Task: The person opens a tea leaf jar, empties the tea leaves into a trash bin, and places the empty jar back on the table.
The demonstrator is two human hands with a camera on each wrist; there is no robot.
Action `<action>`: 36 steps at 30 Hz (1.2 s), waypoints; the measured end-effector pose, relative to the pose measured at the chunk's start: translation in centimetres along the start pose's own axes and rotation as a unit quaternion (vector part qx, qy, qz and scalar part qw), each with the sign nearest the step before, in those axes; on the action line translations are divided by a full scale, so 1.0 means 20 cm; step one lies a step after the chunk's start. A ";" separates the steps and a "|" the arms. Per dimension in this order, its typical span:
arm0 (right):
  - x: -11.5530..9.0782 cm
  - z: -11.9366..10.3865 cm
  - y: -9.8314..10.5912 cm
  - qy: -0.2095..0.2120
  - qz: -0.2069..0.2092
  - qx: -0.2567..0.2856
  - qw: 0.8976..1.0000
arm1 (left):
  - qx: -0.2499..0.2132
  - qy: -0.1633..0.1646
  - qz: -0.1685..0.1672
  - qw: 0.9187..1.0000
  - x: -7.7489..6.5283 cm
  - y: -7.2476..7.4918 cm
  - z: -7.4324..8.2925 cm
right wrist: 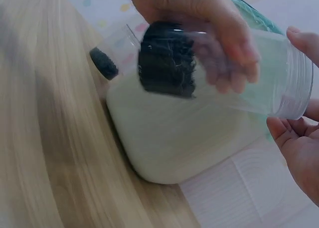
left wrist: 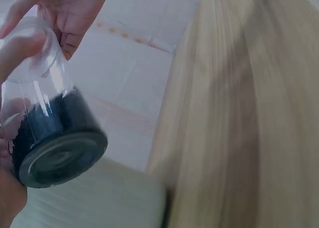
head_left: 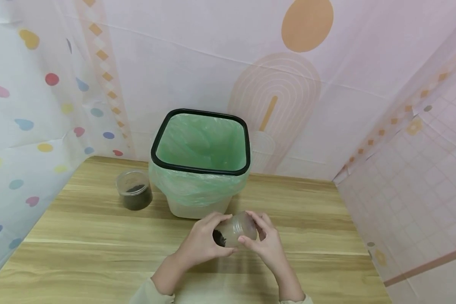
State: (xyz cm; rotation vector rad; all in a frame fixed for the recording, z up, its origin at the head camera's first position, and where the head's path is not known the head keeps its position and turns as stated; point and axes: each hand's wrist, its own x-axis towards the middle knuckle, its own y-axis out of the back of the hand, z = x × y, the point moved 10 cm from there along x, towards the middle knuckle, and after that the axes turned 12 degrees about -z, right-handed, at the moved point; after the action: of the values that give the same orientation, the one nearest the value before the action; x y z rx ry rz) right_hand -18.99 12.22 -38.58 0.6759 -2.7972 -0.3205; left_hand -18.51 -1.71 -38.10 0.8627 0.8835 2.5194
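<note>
Both hands hold a clear plastic jar (head_left: pixel 233 231) tilted on its side above the table, in front of the bin. My left hand (head_left: pixel 198 241) grips the jar's body near its base, thumb and fingers on opposite sides. At the other end, my right hand (head_left: pixel 269 247) holds the clear ribbed lid (right wrist: pixel 300 83) between thumb and fingers. Black, crumbly material (right wrist: pixel 167 63) is gathered at the base end of the jar, as the right wrist view shows. In the left wrist view the jar's round base (left wrist: pixel 64 159) faces the camera.
Just behind the hands stands a pale bin (head_left: pixel 199 207) with a black rim (head_left: pixel 201 171) and a green liner bag (head_left: pixel 197 185). Left of it, a second clear jar (head_left: pixel 134 194) with dark contents sits on the wooden table (head_left: pixel 99 253). Patterned cloth (head_left: pixel 175 63) hangs around the table.
</note>
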 end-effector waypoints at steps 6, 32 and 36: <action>-0.01 -0.07 0.00 0.056 -0.032 -0.008 0.998 | -0.040 0.032 -0.043 0.998 0.01 -0.01 -0.01; -0.06 -0.07 0.06 0.015 0.014 -0.050 0.999 | 0.056 0.016 -0.034 0.998 0.01 -0.01 0.03; -0.06 -0.02 0.06 -0.035 0.031 -0.047 0.998 | 0.096 -0.013 -0.012 0.995 0.00 0.00 0.06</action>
State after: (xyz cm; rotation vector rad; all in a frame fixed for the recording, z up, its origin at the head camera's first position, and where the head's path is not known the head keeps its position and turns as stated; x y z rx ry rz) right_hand -18.33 13.67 -38.06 0.5669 -2.8415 -0.4695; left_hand -17.86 -1.11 -37.40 0.9342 1.1356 2.4257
